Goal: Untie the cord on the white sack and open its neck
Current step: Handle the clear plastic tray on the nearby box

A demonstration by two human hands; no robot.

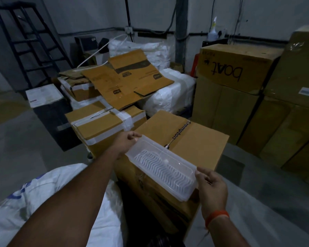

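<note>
White sack (48,196) untouched; left hand (128,141), right hand (211,187) gripping clear plastic tray (161,168); could delay untying cord.

Two hands hold a clear plastic tray (161,167) with a wavy ribbed floor above a brown carton (194,139). The left hand (127,141) grips its far end at 11 o'clock; the right hand (211,186) pinches the near end at 4 o'clock. The white sack (25,202) lies at 8 o'clock under the left forearm. A black ladder (30,41) stands at 10 o'clock.
</note>
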